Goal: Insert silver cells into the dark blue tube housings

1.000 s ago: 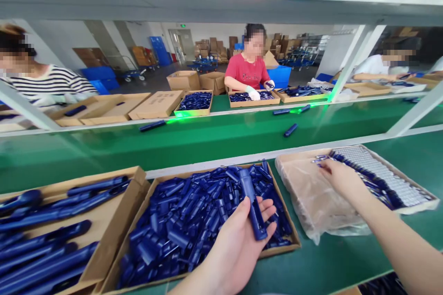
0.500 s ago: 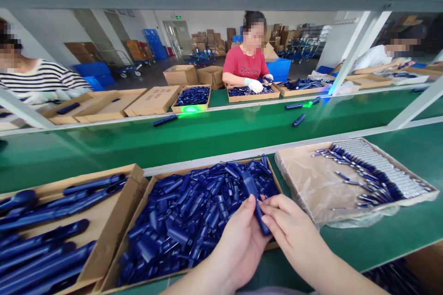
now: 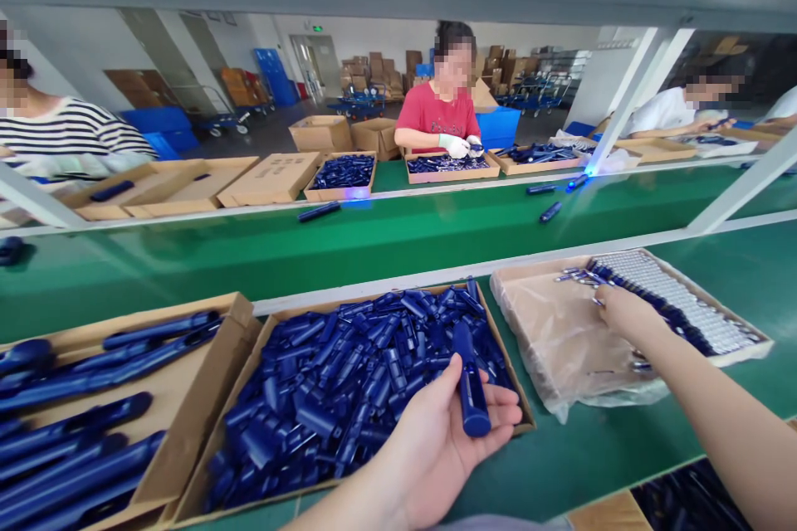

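Left fingers (image 3: 507, 415) clamp a dark-blue plastic tube (image 3: 473, 400). Beneath the right fingers (image 3: 613, 305), their grip unclear, is a plastic-lined cardboard tray (image 3: 535, 311) of slender silver-and-blue parts (image 3: 682, 289).

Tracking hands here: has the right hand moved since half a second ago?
Yes: the right hand moved right and forward, from the blue tube to the tray of silvery parts.
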### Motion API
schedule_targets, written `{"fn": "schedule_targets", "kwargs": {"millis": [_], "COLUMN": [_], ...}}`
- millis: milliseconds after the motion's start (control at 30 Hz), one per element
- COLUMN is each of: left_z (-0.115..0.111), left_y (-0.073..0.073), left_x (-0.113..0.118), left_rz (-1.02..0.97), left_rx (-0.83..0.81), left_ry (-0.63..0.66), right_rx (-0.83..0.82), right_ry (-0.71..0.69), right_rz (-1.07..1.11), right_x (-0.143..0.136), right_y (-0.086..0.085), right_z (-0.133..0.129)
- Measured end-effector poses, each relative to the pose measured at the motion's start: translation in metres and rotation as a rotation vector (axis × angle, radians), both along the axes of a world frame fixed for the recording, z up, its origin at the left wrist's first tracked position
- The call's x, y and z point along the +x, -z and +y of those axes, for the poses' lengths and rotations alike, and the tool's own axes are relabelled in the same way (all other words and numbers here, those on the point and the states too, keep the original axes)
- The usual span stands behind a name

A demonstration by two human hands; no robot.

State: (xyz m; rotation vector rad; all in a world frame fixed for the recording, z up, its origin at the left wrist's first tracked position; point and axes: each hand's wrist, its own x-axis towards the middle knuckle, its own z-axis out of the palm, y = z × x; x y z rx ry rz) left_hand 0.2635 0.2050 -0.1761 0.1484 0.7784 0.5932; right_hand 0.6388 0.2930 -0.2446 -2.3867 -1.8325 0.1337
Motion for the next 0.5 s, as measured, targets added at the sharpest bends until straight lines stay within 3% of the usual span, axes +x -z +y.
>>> {"fn": "schedule_targets", "kwargs": {"millis": [67, 167, 233, 267, 367, 500], "left_z": [0.0, -0.001, -0.001, -0.001, -0.001, -0.004], "left_y": [0.001, 0.003, 0.004, 0.004, 0.004, 0.006], "left_x": [0.0, 0.001, 0.001, 0.001, -0.002, -0.01], "left_rz": [-0.005, 0.016, 0.017, 0.008, -0.023, 0.017], "left_rx": [0.027, 0.073, 0.102, 0.117, 0.152, 0.157], "left_ry": [0.012, 0.009, 0.001, -0.001, -0.025, -0.048], "right_rx": [0.044, 0.113, 0.208, 0.259, 0.375, 0.47], "right_ry": [-0.082, -0.308, -0.477, -0.518, -0.584, -0.704], "right_rz": [0.091, 0.363, 0.793, 0.863, 0.792, 0.549], "right_x": [-0.03, -0.099, -0.15, -0.173, -0.218, -0.232], "right_y": [-0.013, -0.036, -0.048, -0.052, -0.053, -0.043], "right_z": [-0.009, -0.043, -0.072, -0.084, -0.106, -0.109]}}
